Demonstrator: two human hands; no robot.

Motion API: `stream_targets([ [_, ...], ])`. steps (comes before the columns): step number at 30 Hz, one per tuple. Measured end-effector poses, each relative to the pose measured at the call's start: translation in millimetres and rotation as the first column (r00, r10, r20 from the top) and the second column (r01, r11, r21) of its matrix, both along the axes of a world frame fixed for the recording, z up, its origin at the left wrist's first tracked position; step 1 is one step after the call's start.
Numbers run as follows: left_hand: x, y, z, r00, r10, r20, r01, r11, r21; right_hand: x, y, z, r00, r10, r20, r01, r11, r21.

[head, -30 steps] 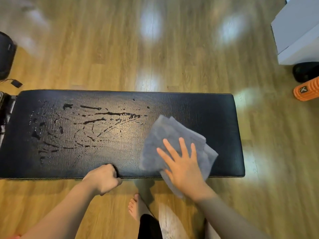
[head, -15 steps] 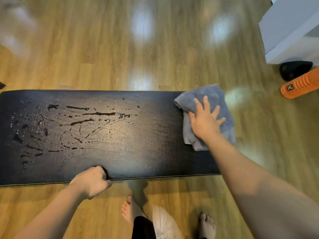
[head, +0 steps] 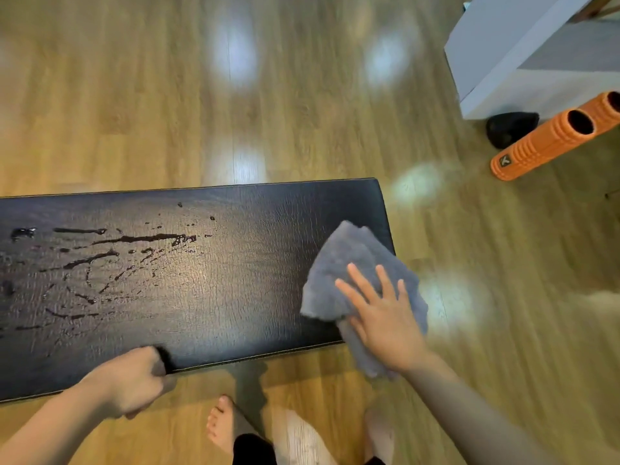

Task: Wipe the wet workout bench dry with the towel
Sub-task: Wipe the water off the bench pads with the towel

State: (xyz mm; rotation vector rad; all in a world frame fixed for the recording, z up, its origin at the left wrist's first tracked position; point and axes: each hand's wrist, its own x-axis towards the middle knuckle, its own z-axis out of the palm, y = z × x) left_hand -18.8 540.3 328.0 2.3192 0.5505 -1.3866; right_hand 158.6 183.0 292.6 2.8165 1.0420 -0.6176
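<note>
A long black padded workout bench (head: pixel 235 280) lies across the view over a wooden floor. Streaks and drops of water (head: pixel 110 253) cover its left half; the right half looks matte. A grey towel (head: pixel 349 263) lies on the bench's right end and hangs over the near right corner. My right hand (head: pixel 382 313) presses flat on the towel, fingers spread. My left hand (head: pixel 134 377) grips the bench's near edge, fingers curled around it.
An orange foam roller (head: pixel 550 139) and a black object (head: pixel 510 127) lie on the floor at the right, beside a white cabinet (head: pixel 523 52). My bare feet (head: pixel 221 424) stand just below the bench's near edge.
My right hand slid the towel from the middle of the bench to its far right corner, then back toward the near right corner. My left hand kept its grip on the near edge.
</note>
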Motion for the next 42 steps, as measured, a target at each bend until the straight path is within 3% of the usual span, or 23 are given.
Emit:
stream_targets([
  [4,39,-47,-7,0.986,-0.100,0.134,0.112,0.990,-0.089,65,34,-1,0.964,-0.264,-0.016,0.265,0.964,0.033],
  [7,62,-82,-15,0.988,-0.060,0.146,0.075,0.993,-0.096,91,89,0,0.943,-0.329,-0.051,0.332,0.941,0.069],
  [12,70,-89,-21,0.991,-0.013,0.135,0.026,0.995,-0.098,43,126,0,0.995,-0.094,-0.029,0.096,0.991,0.095],
  [15,66,-90,-23,0.985,-0.020,0.170,0.037,0.995,-0.093,-20,93,0,0.997,0.061,0.049,-0.067,0.991,0.113],
  [19,65,-88,-25,0.986,0.000,0.168,0.017,0.995,-0.102,-45,17,-5,0.981,0.190,0.023,-0.191,0.981,0.035],
  [22,66,-88,-27,0.982,-0.020,0.189,0.036,0.996,-0.080,-9,-11,-5,0.999,0.042,-0.013,-0.041,0.999,0.034],
  [26,64,-88,-31,0.981,-0.009,0.194,0.023,0.997,-0.072,66,33,-2,0.966,-0.258,-0.025,0.259,0.963,0.071],
  [31,61,-87,-30,0.972,-0.040,0.230,0.053,0.997,-0.051,109,125,3,0.931,-0.352,-0.100,0.360,0.929,0.086],
  [33,60,-86,-27,0.974,-0.033,0.224,0.048,0.997,-0.062,90,151,5,0.958,-0.264,-0.116,0.275,0.957,0.093],
  [36,55,-80,-25,0.972,-0.015,0.233,0.039,0.995,-0.095,24,163,5,0.999,-0.018,-0.038,0.022,0.994,0.107],
  [39,43,-66,-21,0.970,-0.086,0.229,0.106,0.992,-0.074,-44,134,6,0.982,0.185,-0.021,-0.182,0.978,0.102],
  [42,21,-42,-16,0.977,-0.136,0.161,0.150,0.986,-0.072,-62,84,1,0.962,0.269,-0.047,-0.266,0.962,0.058],
])
